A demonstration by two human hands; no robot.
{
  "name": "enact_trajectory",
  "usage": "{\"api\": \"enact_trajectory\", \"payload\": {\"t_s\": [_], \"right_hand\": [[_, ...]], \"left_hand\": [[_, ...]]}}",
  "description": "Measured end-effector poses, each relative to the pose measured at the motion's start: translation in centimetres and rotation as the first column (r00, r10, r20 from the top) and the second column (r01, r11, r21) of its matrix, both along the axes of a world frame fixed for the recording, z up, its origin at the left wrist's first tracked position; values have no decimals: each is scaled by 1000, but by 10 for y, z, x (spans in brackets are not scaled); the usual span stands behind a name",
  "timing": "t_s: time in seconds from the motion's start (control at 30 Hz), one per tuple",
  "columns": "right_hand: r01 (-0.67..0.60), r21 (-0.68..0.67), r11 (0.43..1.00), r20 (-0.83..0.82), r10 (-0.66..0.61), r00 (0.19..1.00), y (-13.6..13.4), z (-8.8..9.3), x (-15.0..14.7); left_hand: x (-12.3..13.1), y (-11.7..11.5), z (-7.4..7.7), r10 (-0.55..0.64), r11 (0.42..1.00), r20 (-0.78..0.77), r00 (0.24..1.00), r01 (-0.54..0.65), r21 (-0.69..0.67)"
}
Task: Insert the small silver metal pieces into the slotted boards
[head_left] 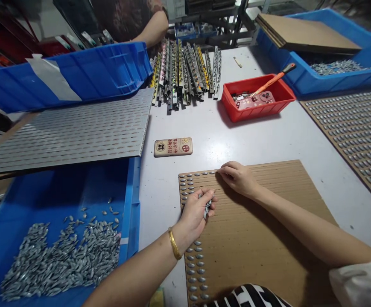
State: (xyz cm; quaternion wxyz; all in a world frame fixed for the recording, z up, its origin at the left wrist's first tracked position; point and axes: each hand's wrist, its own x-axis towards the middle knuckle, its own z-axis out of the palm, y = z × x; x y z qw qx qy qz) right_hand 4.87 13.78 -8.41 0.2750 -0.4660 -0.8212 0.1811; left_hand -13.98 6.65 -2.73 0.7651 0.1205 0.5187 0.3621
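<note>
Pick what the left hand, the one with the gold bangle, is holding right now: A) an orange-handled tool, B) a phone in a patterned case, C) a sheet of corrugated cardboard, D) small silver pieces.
D: the left hand is closed around small silver pieces, which poke out past its fingers.

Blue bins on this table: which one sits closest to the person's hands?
The lower-left blue bin, holding a heap of loose silver pieces, lies right beside the left hand; the other two blue bins stand farther off, towards the table's far side.
</note>
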Motion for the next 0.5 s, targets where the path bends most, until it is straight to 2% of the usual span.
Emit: {"api": "enact_trajectory", "payload": {"t_s": [0.23,0.4,0.5], "right_hand": [[-32,67,997,110,24,994,-1,2,2],[-34,-8,999,83,34,996,3,2,5],[-22,-35,999,30,24,999,-4,9,3]], "left_hand": [[-2,3,1,47,999,-19,999,-47,-28],[-3,4,1,52,999,-33,998,-53,-8],[-5,5,2,66,998,-32,997,-65,24]]}}
